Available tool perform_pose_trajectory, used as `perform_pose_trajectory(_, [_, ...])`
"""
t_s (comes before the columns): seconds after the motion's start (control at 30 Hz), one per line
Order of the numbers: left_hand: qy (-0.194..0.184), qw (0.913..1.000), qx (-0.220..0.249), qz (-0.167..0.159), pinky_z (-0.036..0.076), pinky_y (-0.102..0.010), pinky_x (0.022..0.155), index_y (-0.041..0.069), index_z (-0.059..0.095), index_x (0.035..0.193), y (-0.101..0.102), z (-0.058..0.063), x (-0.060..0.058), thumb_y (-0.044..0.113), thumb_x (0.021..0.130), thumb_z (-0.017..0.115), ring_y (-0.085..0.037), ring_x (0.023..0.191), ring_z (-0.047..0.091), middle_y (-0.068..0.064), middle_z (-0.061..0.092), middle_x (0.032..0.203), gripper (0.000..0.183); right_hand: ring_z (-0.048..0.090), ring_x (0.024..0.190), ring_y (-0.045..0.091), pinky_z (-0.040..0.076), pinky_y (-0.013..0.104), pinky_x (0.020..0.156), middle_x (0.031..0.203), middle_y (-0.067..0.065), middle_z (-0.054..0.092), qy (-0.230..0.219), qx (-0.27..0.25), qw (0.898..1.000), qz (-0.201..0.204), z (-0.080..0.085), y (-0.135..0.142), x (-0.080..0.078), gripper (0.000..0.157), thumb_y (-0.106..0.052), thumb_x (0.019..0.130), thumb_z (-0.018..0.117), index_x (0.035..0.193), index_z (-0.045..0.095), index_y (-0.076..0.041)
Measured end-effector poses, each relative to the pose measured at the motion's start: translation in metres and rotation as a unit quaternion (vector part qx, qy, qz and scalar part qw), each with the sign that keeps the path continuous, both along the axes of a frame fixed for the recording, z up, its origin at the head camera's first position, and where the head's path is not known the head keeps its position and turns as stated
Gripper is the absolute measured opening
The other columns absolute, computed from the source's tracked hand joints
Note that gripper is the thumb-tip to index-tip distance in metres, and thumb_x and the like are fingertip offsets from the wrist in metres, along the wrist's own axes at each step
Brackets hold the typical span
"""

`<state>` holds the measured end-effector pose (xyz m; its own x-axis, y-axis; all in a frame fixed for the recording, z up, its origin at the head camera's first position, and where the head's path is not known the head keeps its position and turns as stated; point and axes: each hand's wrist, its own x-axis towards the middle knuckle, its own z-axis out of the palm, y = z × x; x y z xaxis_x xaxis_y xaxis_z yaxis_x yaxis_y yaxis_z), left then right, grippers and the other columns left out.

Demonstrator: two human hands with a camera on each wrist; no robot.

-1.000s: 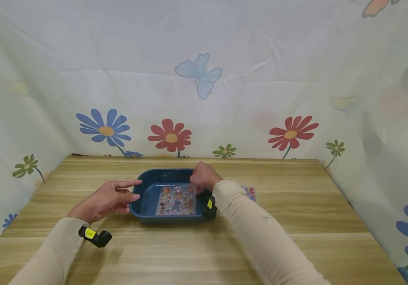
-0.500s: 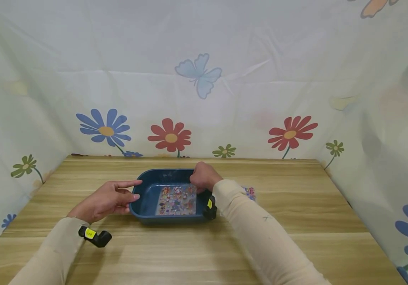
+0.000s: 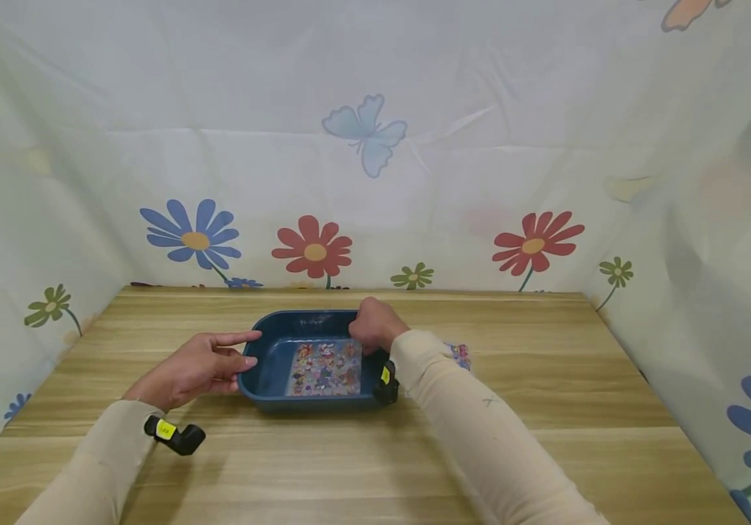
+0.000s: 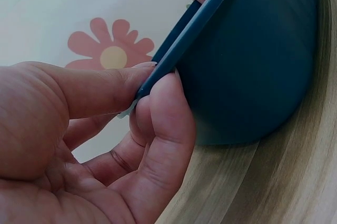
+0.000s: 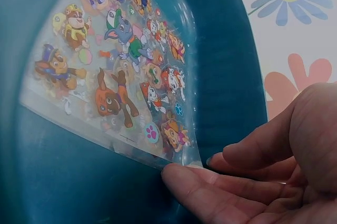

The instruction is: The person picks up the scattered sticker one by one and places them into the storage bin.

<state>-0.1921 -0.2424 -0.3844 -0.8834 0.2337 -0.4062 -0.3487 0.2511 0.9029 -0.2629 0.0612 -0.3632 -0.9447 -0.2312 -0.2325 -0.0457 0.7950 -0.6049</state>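
Observation:
A dark blue rectangular tray with rounded corners sits on the wooden table. My left hand holds its left end; in the left wrist view the thumb and curled fingers pinch the tray's rim. Inside the tray lies a clear sticker sheet printed with colourful cartoon dogs. My right hand reaches over the tray's right end. Seen from the right wrist, the hand pinches the near corner of the sticker sheet between thumb and fingers, close to the tray's wall.
Another colourful printed piece lies right of the tray, partly hidden behind the right sleeve. The wooden table ends at a white curtain with flowers and butterflies, which encloses the back and sides.

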Motion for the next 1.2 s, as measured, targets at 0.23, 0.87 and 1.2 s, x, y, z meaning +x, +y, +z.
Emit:
perform_pose_trajectory(0.23, [0.001,1.0,-0.005,0.0,0.058,-0.026,0.067,0.021,0.037,0.153,0.0,-0.001,0.001,0.022,0.086,0.076,-0.016,0.068,0.059,-0.01,0.067,0.096,0.078,0.074,0.07,0.028,0.048,0.025,0.05,0.054,0.003,0.057,0.012,0.0,1.0,0.006,0.002,0.002,0.004,0.028,-0.008,0.088,0.055,0.06,0.056,-0.009])
perform_pose_trajectory(0.87, [-0.001,0.9999,-0.01,0.005,0.059,-0.026,0.069,0.019,0.037,0.153,0.002,0.004,0.0,0.023,0.087,0.076,-0.016,0.069,0.06,-0.012,0.068,0.1,0.077,0.073,0.062,0.023,0.054,0.028,0.053,0.052,0.001,0.05,0.019,-0.001,1.0,-0.004,0.008,0.006,0.003,0.03,-0.005,0.086,0.053,0.057,0.046,-0.013])
perform_pose_trajectory(1.2, [0.003,0.9999,-0.013,0.0,0.058,-0.027,0.068,0.019,0.038,0.153,0.001,0.002,-0.002,0.024,0.087,0.075,-0.017,0.069,0.059,-0.01,0.067,0.095,0.076,0.075,0.066,0.026,0.061,0.035,0.065,0.042,-0.002,0.046,0.01,-0.005,1.0,-0.009,0.01,0.011,-0.002,0.042,-0.003,0.085,0.05,0.049,0.036,-0.017])
